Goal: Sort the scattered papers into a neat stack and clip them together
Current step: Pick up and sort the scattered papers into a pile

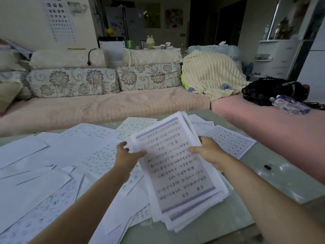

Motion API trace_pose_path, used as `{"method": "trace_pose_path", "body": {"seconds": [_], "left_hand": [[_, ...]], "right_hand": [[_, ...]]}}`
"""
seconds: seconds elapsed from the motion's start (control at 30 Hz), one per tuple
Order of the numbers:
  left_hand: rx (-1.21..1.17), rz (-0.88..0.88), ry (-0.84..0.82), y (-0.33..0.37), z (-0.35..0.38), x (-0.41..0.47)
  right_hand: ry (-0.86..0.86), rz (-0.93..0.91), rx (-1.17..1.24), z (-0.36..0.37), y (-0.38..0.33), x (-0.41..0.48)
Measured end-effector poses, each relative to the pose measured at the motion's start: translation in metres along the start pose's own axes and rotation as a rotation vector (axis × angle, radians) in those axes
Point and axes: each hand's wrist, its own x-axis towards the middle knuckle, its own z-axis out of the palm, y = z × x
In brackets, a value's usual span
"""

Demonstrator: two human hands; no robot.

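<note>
A thick stack of printed papers [177, 173] is lifted above the glass table, its top sheet covered in rows of handwriting with a purple border. My left hand [126, 155] grips the stack's left edge and my right hand [209, 152] grips its right edge, thumbs on top. Many loose papers [58, 166] lie scattered across the table's left half, and a gridded sheet [230, 140] lies to the right of the stack. A small black binder clip [267, 167] sits alone on the glass at the right.
The glass table [274, 182] runs to a front edge at the lower right. Behind it stands a sofa [105, 106] with floral cushions, a cream blanket [211, 76], a black bag [270, 92] and a plastic bottle [290, 104].
</note>
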Motion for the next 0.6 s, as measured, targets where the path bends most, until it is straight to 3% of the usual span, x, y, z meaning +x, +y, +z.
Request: {"method": "trace_pose_path", "body": {"seconds": [0.1, 0.17, 0.23, 0.4, 0.6], "left_hand": [[-0.182, -0.093, -0.154, 0.01, -0.002, -0.009], [-0.133, 0.011, -0.198, 0.022, 0.003, -0.017], [-0.075, 0.18, -0.138, 0.037, 0.01, -0.025], [-0.184, 0.444, -0.06, 0.07, 0.026, -0.049], [0.027, 0.594, 0.016, 0.047, 0.041, -0.057]], "right_hand": [[0.108, -0.113, 0.139, 0.0, -0.011, -0.005], [0.153, -0.189, 0.177, 0.001, -0.019, -0.009], [0.188, -0.235, 0.241, 0.003, -0.028, -0.012], [0.237, -0.299, 0.447, -0.002, -0.045, -0.021], [0.253, -0.196, 0.316, -0.001, -0.026, -0.03]]}}
